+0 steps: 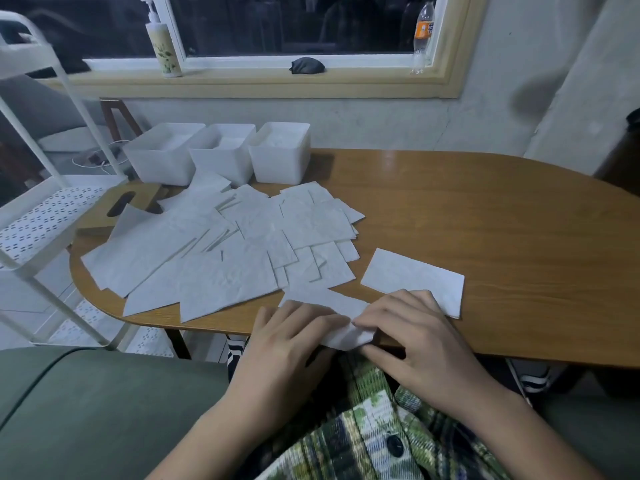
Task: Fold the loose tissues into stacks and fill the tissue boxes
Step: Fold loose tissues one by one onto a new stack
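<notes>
White tissue (pixel 346 336): at near edge of table (pixel 485 220), between both hands
Left hand (pixel 291 337): fingers straight, together, pressing it
Right hand (pixel 412 334): fingers curled, pinching it
Loose pile (pixel 225 251): just before boxes (pixel 221 150)

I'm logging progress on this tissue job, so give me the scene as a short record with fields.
surface: oval wooden table
boxes: three white plastic tissue boxes in a row at the far left, open-topped, white contents inside
pile: loose white tissues overlapping across the left half
set apart: one rectangular white tissue, right of the pile
in work: white tissue at the near edge
left hand: fingers flat on it
right hand: pinches its turned-up end
</notes>
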`<act>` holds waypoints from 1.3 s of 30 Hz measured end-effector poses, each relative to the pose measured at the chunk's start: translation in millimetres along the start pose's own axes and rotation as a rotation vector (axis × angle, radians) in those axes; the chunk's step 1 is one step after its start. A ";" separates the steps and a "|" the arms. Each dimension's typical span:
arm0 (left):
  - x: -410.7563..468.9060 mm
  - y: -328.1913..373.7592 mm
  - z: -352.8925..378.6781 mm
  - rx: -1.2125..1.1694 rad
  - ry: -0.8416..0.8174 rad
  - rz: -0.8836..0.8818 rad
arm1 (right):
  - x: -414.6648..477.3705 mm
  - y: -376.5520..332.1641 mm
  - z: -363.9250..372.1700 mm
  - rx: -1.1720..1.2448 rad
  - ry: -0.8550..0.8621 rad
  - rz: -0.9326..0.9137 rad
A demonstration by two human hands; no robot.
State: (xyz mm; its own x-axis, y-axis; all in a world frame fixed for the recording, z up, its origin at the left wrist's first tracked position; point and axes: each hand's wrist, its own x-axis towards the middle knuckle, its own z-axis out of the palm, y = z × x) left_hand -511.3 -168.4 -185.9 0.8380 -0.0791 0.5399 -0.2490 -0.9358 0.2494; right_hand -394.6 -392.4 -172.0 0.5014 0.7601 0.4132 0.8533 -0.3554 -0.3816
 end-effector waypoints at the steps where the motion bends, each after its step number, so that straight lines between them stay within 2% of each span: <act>1: -1.5 -5.2 -1.6 0.007 -0.007 -0.023 | -1.1 1.0 0.3 0.005 0.011 -0.005; 12: -14.6 -37.0 -26.2 -0.126 0.031 -0.176 | -9.2 5.0 -4.3 0.090 0.055 0.066; 18: 5.0 -22.6 -38.4 -0.261 0.078 -0.256 | -10.4 -0.9 -10.7 0.271 0.180 0.256; 23: 31.7 -10.5 -40.5 -0.569 -0.014 -0.422 | -9.3 0.5 -19.4 0.439 0.321 0.381; 26: 46.3 -6.4 -34.1 -0.699 -0.012 -0.498 | -9.5 3.6 -28.3 0.442 0.425 0.422; 34: 114.8 -1.4 -4.1 -0.729 0.044 -0.535 | -9.4 29.2 -47.8 0.375 0.549 0.466; 39: 156.1 -3.5 19.4 -0.575 -0.065 -0.517 | -8.9 45.2 -52.0 0.252 0.531 0.575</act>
State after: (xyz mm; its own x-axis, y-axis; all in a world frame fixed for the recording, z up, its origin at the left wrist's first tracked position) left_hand -370.2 -184.2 -118.0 0.9388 0.2824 0.1972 -0.0163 -0.5354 0.8444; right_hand -353.0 -443.5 -149.9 0.9054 0.1150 0.4086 0.4162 -0.4299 -0.8013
